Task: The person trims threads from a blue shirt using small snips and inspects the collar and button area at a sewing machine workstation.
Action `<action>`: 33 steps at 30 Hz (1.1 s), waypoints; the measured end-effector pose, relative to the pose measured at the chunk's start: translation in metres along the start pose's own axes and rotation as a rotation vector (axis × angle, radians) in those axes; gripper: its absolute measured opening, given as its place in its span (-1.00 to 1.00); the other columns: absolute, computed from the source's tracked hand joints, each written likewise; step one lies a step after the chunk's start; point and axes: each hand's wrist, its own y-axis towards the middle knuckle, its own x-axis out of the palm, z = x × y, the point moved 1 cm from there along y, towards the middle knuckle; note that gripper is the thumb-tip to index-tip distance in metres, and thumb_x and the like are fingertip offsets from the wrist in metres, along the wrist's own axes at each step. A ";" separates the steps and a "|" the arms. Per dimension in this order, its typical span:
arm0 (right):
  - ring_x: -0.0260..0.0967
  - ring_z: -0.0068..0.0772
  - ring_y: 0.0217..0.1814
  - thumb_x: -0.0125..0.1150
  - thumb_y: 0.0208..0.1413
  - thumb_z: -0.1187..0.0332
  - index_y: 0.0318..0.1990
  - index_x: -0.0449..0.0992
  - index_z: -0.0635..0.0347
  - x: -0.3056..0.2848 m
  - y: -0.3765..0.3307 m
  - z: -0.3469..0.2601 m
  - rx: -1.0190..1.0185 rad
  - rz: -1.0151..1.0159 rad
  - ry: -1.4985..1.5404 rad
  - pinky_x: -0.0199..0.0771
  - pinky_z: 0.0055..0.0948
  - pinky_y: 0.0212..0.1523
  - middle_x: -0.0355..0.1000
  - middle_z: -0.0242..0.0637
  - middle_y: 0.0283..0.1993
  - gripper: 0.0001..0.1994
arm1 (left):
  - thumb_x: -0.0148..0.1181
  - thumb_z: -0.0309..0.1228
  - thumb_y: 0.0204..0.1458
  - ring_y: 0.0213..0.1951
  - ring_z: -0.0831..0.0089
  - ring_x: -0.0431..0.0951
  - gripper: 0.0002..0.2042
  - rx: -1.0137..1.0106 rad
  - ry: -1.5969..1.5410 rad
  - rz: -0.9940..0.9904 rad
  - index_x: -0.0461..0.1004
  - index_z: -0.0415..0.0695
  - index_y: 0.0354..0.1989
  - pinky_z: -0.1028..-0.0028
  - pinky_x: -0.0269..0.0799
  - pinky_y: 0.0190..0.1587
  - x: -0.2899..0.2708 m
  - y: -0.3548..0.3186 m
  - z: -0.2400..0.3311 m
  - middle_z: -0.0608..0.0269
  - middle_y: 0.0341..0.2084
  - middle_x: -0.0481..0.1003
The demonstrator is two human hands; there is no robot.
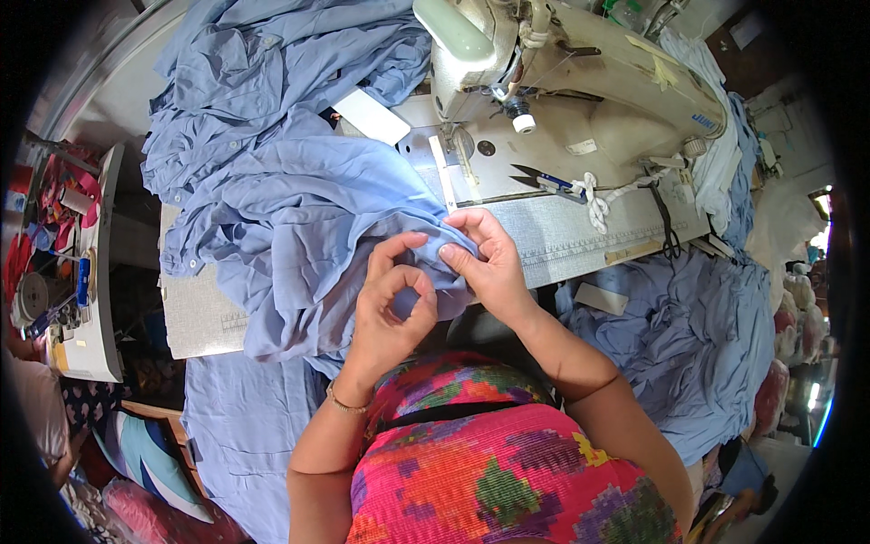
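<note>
A light blue shirt-like garment (299, 208) with small buttons lies bunched over the left of the sewing table, reaching to my hands. My right hand (489, 267) pinches a folded edge of its cloth between thumb and fingers, just in front of the sewing machine (580, 68). Close on its left, my left hand (390, 304) is curled, with thumb and a fingertip meeting in a ring; whatever is in that pinch is too small to make out. A narrow white strip (442, 172) runs from near the machine's needle toward my right fingertips.
Thread snips (546, 181) and a knotted white cord (596, 204) rest right of the needle. Black scissors (669, 236) hang over the table's front edge (580, 254). A white card (372, 116) lies behind. More blue cloth (680, 335) is heaped at right; a side table (95, 272) holds spools.
</note>
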 end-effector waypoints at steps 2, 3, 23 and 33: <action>0.27 -0.64 -0.10 0.07 0.05 0.59 -0.09 0.27 0.27 -0.002 0.001 -0.003 0.043 -0.001 0.049 0.28 -0.63 -0.06 0.32 -0.36 -0.17 -0.74 | 0.11 -0.64 -0.19 -0.05 0.36 0.32 -0.94 -0.012 -0.041 0.041 0.38 -0.22 -0.54 0.50 0.20 -0.01 0.000 -0.001 -0.001 0.08 -0.05 0.29; 0.27 -0.65 -0.10 0.08 0.05 0.58 -0.09 0.27 0.27 -0.001 0.001 -0.003 0.033 -0.009 0.045 0.28 -0.63 -0.07 0.32 -0.36 -0.17 -0.74 | 0.11 -0.64 -0.18 -0.03 0.38 0.30 -0.92 -0.006 -0.039 0.059 0.37 -0.21 -0.51 0.50 0.17 0.01 -0.001 -0.002 -0.004 0.10 -0.05 0.29; 0.26 -0.61 -0.04 0.09 0.05 0.57 -0.10 0.27 0.29 0.005 -0.004 -0.007 -0.055 -0.039 -0.120 0.27 -0.60 -0.03 0.34 -0.32 -0.14 -0.75 | 0.14 -0.65 -0.21 -0.09 0.22 0.38 -0.90 0.197 0.405 0.118 0.44 -0.28 -0.46 0.37 0.30 -0.07 0.004 0.003 0.006 0.05 -0.12 0.36; 0.21 -0.62 -0.05 0.14 0.02 0.54 -0.04 0.25 0.26 0.000 0.001 -0.001 0.159 -0.147 0.125 0.26 -0.61 -0.05 0.29 -0.37 -0.13 -0.67 | 0.02 -0.71 -0.22 -0.39 0.57 0.34 -0.91 0.032 -0.140 -0.092 0.34 -0.25 -0.56 0.61 0.25 -0.39 -0.009 0.006 -0.002 0.21 -0.27 0.38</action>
